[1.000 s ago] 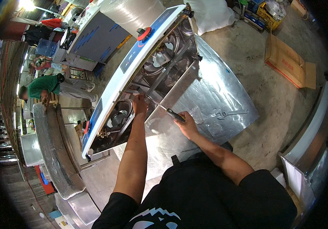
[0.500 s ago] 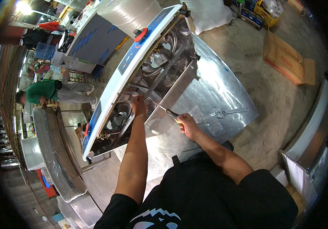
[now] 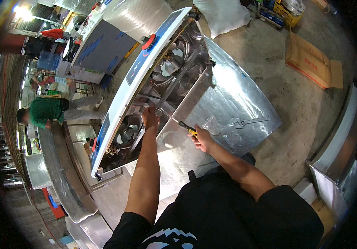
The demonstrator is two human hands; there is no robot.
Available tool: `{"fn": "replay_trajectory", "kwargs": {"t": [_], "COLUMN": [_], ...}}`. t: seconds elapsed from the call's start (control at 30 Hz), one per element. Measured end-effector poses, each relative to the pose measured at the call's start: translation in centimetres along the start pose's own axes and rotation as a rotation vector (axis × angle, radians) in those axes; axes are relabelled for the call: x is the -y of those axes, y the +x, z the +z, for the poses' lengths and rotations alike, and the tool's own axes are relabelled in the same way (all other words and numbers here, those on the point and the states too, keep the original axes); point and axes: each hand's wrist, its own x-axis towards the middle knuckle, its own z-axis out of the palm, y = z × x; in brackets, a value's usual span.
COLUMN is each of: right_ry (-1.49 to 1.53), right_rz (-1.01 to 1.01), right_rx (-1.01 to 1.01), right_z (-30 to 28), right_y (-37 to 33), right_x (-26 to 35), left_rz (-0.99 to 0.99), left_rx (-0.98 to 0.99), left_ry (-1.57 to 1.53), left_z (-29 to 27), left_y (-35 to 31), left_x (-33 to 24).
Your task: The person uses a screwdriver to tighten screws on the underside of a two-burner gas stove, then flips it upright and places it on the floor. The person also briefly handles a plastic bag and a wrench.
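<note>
A metal stove-like appliance with a white and blue front panel [image 3: 137, 79] and red knobs [image 3: 148, 42] lies in front of me, its inside exposed. Round burner parts [image 3: 172, 64] and metal bars show within. My left hand [image 3: 150, 118] reaches into it, fingers bent together beside a bar; what they pinch, if anything, is hidden. My right hand [image 3: 202, 138] holds a screwdriver [image 3: 186, 128] by its black and yellow handle, the shaft pointing at the inner edge near my left hand. On the sheet-metal panel [image 3: 236, 97] lie an adjustable wrench [image 3: 249, 121] and a clear plastic bag [image 3: 214, 125].
A flattened cardboard box [image 3: 309, 61] lies on the floor at right. Behind the appliance stand a bubble-wrap roll [image 3: 134, 18] and a white sack [image 3: 222, 16]. Another person in a green top [image 3: 45, 110] stands at left, by a long wrapped piece [image 3: 64, 174].
The screwdriver handle has rolled in my right hand, showing more yellow, and my fingers sit looser on it. My left hand stays inside the appliance. The view has shifted slightly.
</note>
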Motion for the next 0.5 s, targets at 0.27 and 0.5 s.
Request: {"fn": "replay_trajectory", "kwargs": {"t": [0.27, 0.5], "right_ry": [-0.219, -0.093], "right_rz": [-0.389, -0.22], "right_rx": [-0.092, 0.048], "right_z": [0.3, -0.5], "right_y": [0.5, 0.1], "right_x": [-0.8, -0.2], "left_rz": [0.042, -0.001], "left_rx": [-0.029, -0.004], "left_ry": [-0.067, -0.146], "left_z": [0.3, 0.4], "left_y": [-0.8, 0.1], "left_x": [-0.5, 0.1]}}
